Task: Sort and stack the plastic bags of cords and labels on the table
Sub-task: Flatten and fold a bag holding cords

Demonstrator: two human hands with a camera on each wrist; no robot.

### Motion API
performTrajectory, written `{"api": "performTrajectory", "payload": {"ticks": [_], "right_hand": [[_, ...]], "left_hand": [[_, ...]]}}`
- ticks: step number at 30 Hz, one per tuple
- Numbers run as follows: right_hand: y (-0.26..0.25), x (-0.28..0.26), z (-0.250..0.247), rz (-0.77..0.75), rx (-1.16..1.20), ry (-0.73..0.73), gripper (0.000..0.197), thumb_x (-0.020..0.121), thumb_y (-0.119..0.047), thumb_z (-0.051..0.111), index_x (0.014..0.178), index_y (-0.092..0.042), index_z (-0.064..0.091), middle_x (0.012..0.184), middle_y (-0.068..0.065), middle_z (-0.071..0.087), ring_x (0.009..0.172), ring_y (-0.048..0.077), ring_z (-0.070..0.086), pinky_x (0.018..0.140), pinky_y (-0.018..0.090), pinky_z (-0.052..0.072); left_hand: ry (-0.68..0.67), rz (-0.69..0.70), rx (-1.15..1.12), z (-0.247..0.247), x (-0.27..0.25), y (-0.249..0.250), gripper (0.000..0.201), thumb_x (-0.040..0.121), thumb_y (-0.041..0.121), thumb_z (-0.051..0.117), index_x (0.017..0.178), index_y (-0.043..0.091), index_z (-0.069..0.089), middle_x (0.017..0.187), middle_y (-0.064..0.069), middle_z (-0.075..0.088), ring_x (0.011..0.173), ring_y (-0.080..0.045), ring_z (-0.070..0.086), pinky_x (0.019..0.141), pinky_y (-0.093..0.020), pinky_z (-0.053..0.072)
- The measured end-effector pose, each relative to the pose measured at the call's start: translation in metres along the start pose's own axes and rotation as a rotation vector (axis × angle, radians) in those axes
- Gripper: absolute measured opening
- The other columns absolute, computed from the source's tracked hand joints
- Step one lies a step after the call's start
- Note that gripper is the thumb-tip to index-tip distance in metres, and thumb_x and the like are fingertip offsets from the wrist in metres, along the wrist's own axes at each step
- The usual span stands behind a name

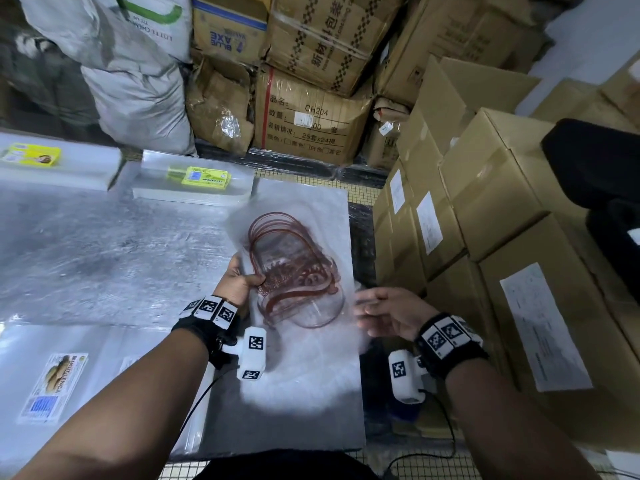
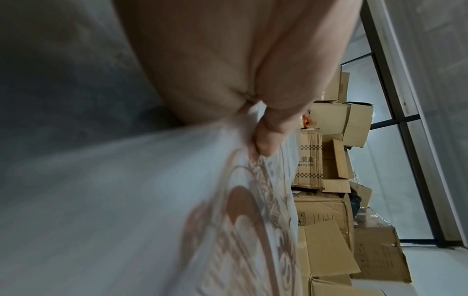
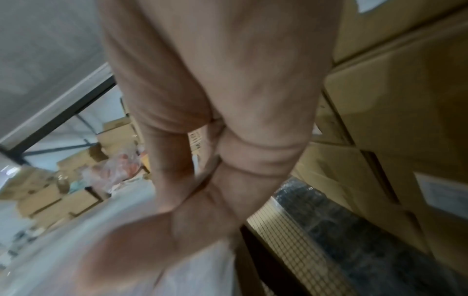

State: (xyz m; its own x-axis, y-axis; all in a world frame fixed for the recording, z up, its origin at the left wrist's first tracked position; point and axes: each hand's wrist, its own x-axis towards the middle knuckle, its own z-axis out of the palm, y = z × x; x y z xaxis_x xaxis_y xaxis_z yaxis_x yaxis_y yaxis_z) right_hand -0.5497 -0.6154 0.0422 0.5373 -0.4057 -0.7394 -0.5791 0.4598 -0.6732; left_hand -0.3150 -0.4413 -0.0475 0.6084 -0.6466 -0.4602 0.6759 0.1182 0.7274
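Note:
A clear plastic bag [image 1: 298, 271] with red-brown cords looped inside hangs just above the right end of the grey table [image 1: 104, 244]. My left hand [image 1: 242, 278] pinches the bag's left edge, thumb on top. In the left wrist view the thumb [image 2: 268, 136] presses down on the bag [image 2: 177, 200]. My right hand [image 1: 367, 310] is at the bag's right edge and blurred. In the right wrist view its thumb and fingers [image 3: 192, 216] meet over the edge of the bag [image 3: 197, 276].
Two stacks of clear bags topped with yellow labels [image 1: 204, 176] [image 1: 33, 155] lie at the back left. A flat bag with a printed label [image 1: 55, 386] lies front left. Cardboard boxes [image 1: 502, 202] wall the right side, with more boxes [image 1: 304, 112] and a white sack [image 1: 138, 81] behind.

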Motion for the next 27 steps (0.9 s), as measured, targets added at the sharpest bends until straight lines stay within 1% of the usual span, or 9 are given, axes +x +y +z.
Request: {"api": "performTrajectory", "payload": {"ticks": [3,5,7,11,15,17,19,23,27], "right_hand": [[-0.021,-0.011,-0.021,-0.082,-0.004,0.017,0.033,0.093,0.005,0.057,0.121,-0.011,0.062,0.101,0.017,0.074,0.073,0.024,0.068,0.054,0.030,0.058],[-0.034,-0.018,-0.036,-0.147,0.024,0.030,0.034,0.094,0.003,0.055,0.123,-0.013,0.062,0.100,0.015,0.074,0.071,0.021,0.067,0.053,0.028,0.057],[-0.041,-0.019,-0.043,-0.179,0.004,0.024,0.034,0.095,0.002,0.054,0.124,-0.012,0.061,0.098,0.015,0.073,0.069,0.020,0.066,0.052,0.028,0.056],[-0.032,-0.008,-0.028,-0.074,-0.122,-0.044,0.030,0.096,0.003,0.056,0.123,-0.007,0.060,0.095,0.016,0.074,0.073,0.026,0.068,0.056,0.032,0.056],[-0.016,0.004,-0.015,0.004,-0.093,0.010,0.033,0.092,0.009,0.056,0.122,-0.004,0.059,0.108,0.023,0.068,0.074,0.026,0.068,0.059,0.035,0.059],[-0.011,0.007,-0.019,0.040,-0.100,0.042,0.034,0.091,0.009,0.055,0.121,-0.006,0.060,0.112,0.021,0.069,0.078,0.026,0.069,0.062,0.036,0.060],[-0.007,0.010,-0.027,0.075,-0.069,0.071,0.031,0.094,0.003,0.050,0.121,-0.006,0.062,0.115,0.018,0.071,0.082,0.028,0.071,0.064,0.037,0.060],[-0.004,0.014,-0.031,0.103,-0.074,0.141,0.026,0.096,-0.023,0.063,0.114,-0.005,0.067,0.104,0.013,0.074,0.078,0.026,0.071,0.065,0.039,0.059],[-0.004,0.017,-0.032,0.113,-0.207,0.163,0.013,0.096,-0.002,0.059,0.109,-0.002,0.063,0.092,0.012,0.072,0.065,0.020,0.068,0.052,0.031,0.057]], "left_hand": [[0.030,0.013,0.048,-0.003,0.003,-0.001,0.071,0.077,-0.027,0.044,0.128,0.022,0.049,0.109,-0.025,0.061,0.079,-0.033,0.062,0.072,-0.043,0.052],[0.045,0.040,0.059,-0.001,0.003,-0.001,0.067,0.077,-0.029,0.044,0.128,0.015,0.049,0.093,-0.015,0.064,0.066,-0.025,0.065,0.061,-0.034,0.056],[0.046,0.045,0.046,0.001,0.002,0.001,0.066,0.077,-0.030,0.042,0.123,0.016,0.051,0.083,-0.009,0.065,0.059,-0.020,0.066,0.052,-0.029,0.056],[0.021,0.010,-0.010,0.001,0.001,0.001,0.069,0.076,-0.027,0.042,0.122,0.022,0.055,0.087,-0.010,0.068,0.068,-0.027,0.065,0.059,-0.036,0.058],[0.030,0.017,0.011,0.002,-0.001,0.003,0.069,0.074,-0.028,0.044,0.124,0.018,0.054,0.093,-0.011,0.064,0.077,-0.029,0.062,0.067,-0.038,0.054],[0.031,0.024,0.027,0.003,0.000,0.003,0.070,0.074,-0.029,0.043,0.125,0.017,0.053,0.091,-0.011,0.064,0.077,-0.029,0.061,0.066,-0.037,0.054],[0.037,0.031,0.022,0.003,0.001,0.002,0.069,0.074,-0.029,0.042,0.124,0.017,0.053,0.088,-0.010,0.065,0.074,-0.029,0.061,0.061,-0.034,0.056],[0.051,0.036,0.002,0.004,0.002,0.001,0.068,0.074,-0.030,0.042,0.122,0.017,0.055,0.082,-0.007,0.068,0.071,-0.027,0.063,0.056,-0.032,0.057],[0.037,0.022,0.003,0.004,0.001,0.002,0.066,0.075,-0.030,0.040,0.115,0.019,0.057,0.083,-0.008,0.067,0.071,-0.028,0.062,0.058,-0.033,0.057]]}}
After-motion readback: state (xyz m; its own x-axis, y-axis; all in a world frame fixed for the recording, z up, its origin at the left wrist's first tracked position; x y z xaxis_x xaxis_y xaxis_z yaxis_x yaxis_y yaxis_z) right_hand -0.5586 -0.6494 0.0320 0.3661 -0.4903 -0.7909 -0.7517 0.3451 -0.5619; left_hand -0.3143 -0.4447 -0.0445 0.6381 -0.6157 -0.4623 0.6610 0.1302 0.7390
